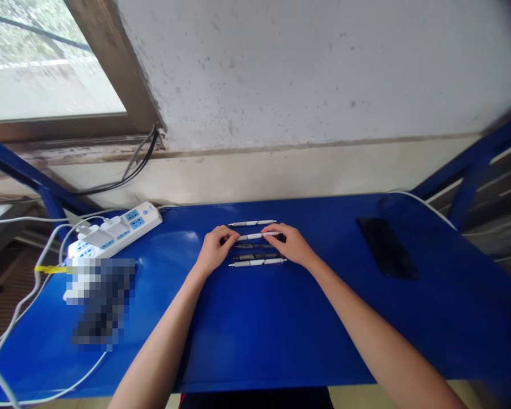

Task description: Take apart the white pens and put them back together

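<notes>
Several pens lie roughly parallel, side to side, on the blue table. My left hand (216, 247) pinches the left end of a white pen (252, 236), and my right hand (290, 243) pinches its right end. Behind it lies another white pen (253, 223). On the near side are a dark pen (249, 246), a second dark pen (251, 257) and a white pen with dark marks (255, 262) closest to me. My right fingers partly cover the right ends of the dark pens.
A white power strip (147, 218) with plugs and white cables sits at the left, beside a pixelated dark object (104, 301). A black flat object (385, 247) lies at the right of the blue table (272, 341). Blue frame bars (472, 170) rise at both sides.
</notes>
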`<state>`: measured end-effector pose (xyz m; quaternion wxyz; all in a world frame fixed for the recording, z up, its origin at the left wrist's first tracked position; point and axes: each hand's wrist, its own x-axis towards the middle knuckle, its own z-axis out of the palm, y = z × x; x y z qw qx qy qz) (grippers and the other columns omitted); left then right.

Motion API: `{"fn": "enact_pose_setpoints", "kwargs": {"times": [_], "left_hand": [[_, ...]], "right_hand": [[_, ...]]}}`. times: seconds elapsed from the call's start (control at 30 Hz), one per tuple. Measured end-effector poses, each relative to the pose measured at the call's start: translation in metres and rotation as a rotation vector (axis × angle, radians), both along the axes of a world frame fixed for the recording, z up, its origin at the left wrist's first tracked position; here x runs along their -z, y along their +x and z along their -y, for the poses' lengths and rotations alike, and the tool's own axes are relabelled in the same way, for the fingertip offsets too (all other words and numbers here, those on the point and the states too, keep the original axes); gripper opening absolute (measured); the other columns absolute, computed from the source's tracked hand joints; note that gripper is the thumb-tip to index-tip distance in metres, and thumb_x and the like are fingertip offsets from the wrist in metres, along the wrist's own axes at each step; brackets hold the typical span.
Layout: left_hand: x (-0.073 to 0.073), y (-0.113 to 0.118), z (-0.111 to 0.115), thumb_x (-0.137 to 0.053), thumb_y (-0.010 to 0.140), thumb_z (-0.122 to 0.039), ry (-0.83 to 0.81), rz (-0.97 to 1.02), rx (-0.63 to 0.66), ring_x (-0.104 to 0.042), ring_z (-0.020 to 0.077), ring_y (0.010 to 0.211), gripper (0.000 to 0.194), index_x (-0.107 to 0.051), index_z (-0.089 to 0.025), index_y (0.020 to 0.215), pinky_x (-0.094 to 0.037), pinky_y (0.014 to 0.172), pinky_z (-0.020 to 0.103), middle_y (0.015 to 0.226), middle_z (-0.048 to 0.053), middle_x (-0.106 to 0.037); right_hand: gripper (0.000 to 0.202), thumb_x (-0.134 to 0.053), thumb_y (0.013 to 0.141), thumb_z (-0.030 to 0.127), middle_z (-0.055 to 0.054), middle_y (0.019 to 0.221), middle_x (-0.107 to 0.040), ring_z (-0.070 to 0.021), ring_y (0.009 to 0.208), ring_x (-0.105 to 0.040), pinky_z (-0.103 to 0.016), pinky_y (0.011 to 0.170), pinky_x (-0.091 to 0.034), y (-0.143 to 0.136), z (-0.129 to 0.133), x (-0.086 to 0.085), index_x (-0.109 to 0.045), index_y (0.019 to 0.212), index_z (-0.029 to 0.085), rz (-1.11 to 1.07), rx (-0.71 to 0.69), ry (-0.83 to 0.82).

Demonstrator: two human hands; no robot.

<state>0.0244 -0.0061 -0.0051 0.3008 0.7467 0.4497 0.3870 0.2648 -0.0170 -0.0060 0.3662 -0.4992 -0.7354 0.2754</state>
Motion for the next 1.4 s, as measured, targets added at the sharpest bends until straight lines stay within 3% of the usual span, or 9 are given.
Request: {"fn": "enact_pose_setpoints", "kwargs": {"times": [0.2,0.3,0.5,0.67,0.83,1.0,1.13,1.3,1.4], "left_hand": [[0.0023,-0.0004,0.0007,-0.063,0.084,-0.034,-0.031,0.044,-0.025,-0.053,0.0148,0.072,0.02,-0.069,-0.02,0.096,-0.041,0.068,0.025,0.078,0.001,-0.062],[0.0023,-0.0008,-0.0003,-0.058,0.087,-0.036,-0.042,0.002,-0.046,-0.054,0.0147,0.071,0.021,-0.068,-0.019,0.096,-0.041,0.066,0.024,0.076,0.001,-0.062],[-0.0007,0.0,0.0,-0.042,0.095,-0.045,-0.085,-0.066,-0.044,-0.053,0.0147,0.062,0.045,-0.065,-0.018,0.067,-0.039,0.063,0.025,0.064,0.001,-0.06],[0.0004,0.0002,0.0015,-0.056,0.088,-0.042,-0.061,0.03,-0.024,-0.053,0.0137,0.064,0.03,-0.066,-0.019,0.105,-0.04,0.065,0.023,0.068,-0.002,-0.06],[0.0018,-0.0001,0.0014,-0.044,0.094,-0.041,-0.113,0.018,-0.022,-0.053,0.0132,0.061,0.036,-0.065,-0.018,0.075,-0.039,0.061,0.024,0.069,0.001,-0.063],[0.0012,0.0003,0.0015,-0.057,0.088,-0.039,-0.084,0.08,-0.031,-0.053,0.013,0.062,0.025,-0.063,-0.02,0.104,-0.04,0.062,0.023,0.067,-0.003,-0.06],[0.0028,-0.0001,0.0005,-0.043,0.095,-0.041,-0.127,0.051,-0.025,-0.053,0.0132,0.063,0.036,-0.062,-0.018,0.075,-0.039,0.061,0.024,0.068,0.0,-0.062],[0.0019,-0.0004,0.0003,-0.055,0.089,-0.041,-0.093,0.066,-0.031,-0.053,0.0138,0.065,0.025,-0.062,-0.02,0.101,-0.04,0.063,0.024,0.071,-0.002,-0.06],[0.0006,-0.0006,0.0003,-0.043,0.095,-0.042,-0.119,0.003,-0.013,-0.052,0.0134,0.063,0.038,-0.059,-0.018,0.071,-0.037,0.061,0.025,0.066,0.0,-0.06]], "right_hand": [[0.023,-0.058,0.087,0.04,-0.002,0.068,-0.067,-0.0187,0.063,-0.061,-0.03,0.062,-0.045,0.0026,-0.0016,-0.0025,-0.071,0.083,0.021,-0.133,0.068,-0.175],[0.026,-0.058,0.086,0.042,-0.002,0.069,-0.067,-0.018,0.063,-0.06,-0.029,0.061,-0.044,0.003,-0.0019,-0.0025,-0.071,0.083,0.02,-0.163,0.056,-0.185],[0.026,-0.059,0.085,0.044,-0.003,0.079,-0.069,-0.0176,0.066,-0.059,-0.029,0.062,-0.043,0.0017,-0.0009,-0.0038,-0.072,0.087,0.021,-0.207,0.045,-0.175],[0.026,-0.06,0.084,0.044,-0.002,0.069,-0.065,-0.0172,0.062,-0.057,-0.028,0.057,-0.042,0.0026,-0.0014,-0.0009,-0.072,0.087,0.021,-0.235,0.095,-0.197],[0.025,-0.062,0.083,0.043,-0.002,0.071,-0.066,-0.0164,0.062,-0.057,-0.027,0.058,-0.042,0.0034,-0.0029,0.0025,-0.072,0.087,0.021,-0.259,0.085,-0.212],[0.025,-0.061,0.084,0.043,-0.001,0.066,-0.065,-0.0149,0.059,-0.054,-0.027,0.057,-0.039,0.0036,-0.0029,0.0019,-0.073,0.088,0.021,-0.274,0.057,-0.212],[0.026,-0.06,0.084,0.044,-0.002,0.069,-0.067,-0.0157,0.063,-0.057,-0.028,0.06,-0.041,0.0038,-0.002,0.0003,-0.073,0.089,0.021,-0.286,0.038,-0.207],[0.027,-0.062,0.084,0.045,-0.002,0.068,-0.067,-0.016,0.063,-0.058,-0.028,0.061,-0.041,0.0038,-0.0024,-0.0003,-0.075,0.089,0.021,-0.316,0.034,-0.229],[0.028,-0.064,0.082,0.046,-0.002,0.068,-0.068,-0.0161,0.062,-0.057,-0.029,0.06,-0.041,0.0039,-0.0034,0.0009,-0.075,0.089,0.021,-0.322,0.038,-0.242]]}}
